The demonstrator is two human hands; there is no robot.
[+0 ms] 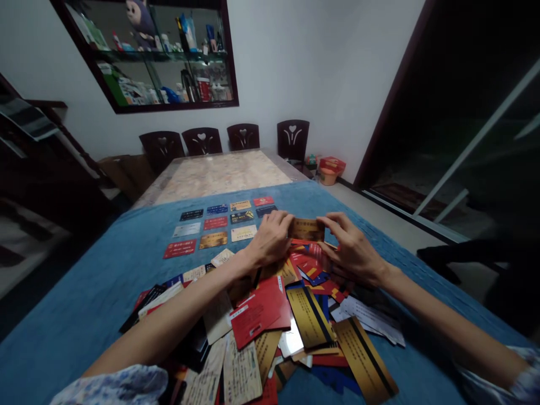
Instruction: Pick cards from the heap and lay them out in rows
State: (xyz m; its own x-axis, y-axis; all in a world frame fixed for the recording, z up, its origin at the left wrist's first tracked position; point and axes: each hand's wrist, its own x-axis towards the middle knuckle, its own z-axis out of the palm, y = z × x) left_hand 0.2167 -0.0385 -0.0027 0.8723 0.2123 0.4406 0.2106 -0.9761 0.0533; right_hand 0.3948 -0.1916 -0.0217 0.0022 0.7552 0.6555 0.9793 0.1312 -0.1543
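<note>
Both my hands hold one gold card (306, 229) by its ends, just above the far edge of a loose pile of cards (270, 320). My left hand (271, 238) pinches its left end and my right hand (352, 247) pinches its right end. The pile lies on a blue cloth (93, 298) and mixes red, gold, white and dark cards. Beyond my hands, several cards lie face up in neat rows (219, 224) on the cloth.
The blue cloth covers the near half of a long table with a bare marbled top (219, 174). Several dark chairs (202, 140) stand at its far end. A glass wall cabinet (156, 53) hangs behind. Red containers (331, 169) sit on the floor at right.
</note>
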